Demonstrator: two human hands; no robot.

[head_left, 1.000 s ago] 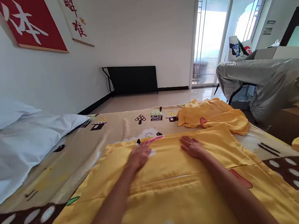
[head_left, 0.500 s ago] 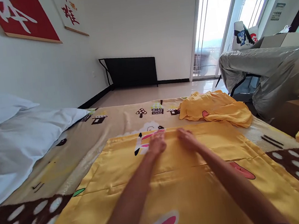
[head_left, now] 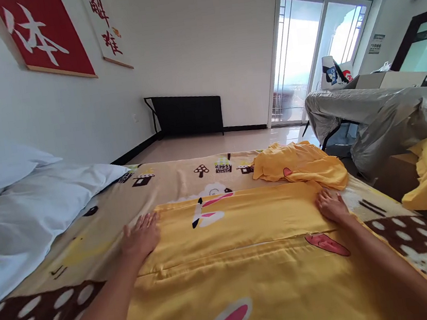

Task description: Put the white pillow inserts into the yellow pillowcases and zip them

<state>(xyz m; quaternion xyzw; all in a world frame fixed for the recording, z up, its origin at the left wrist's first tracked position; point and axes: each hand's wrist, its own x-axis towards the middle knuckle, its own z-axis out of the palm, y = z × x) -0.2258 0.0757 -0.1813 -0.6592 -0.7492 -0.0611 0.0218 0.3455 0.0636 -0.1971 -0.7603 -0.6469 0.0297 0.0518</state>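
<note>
White wall [head_left: 86, 110] at left in head view bears a red scroll [head_left: 45, 38] showing 体 and a white scroll [head_left: 107, 30] showing 解 难. Yellow printed cloth [head_left: 252, 222] lies on the patterned blanket [head_left: 172, 178]; the left hand [head_left: 142, 236] lies flat at its left edge, the right hand [head_left: 331, 205] at its right edge, fingers straight, slightly apart.

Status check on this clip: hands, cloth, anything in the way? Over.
Left hand and right hand at opposite side edges. Spread yellow cloth lying on patterned blanket, slightly creased. Crumpled cloth by its far right corner, near right hand.
</note>
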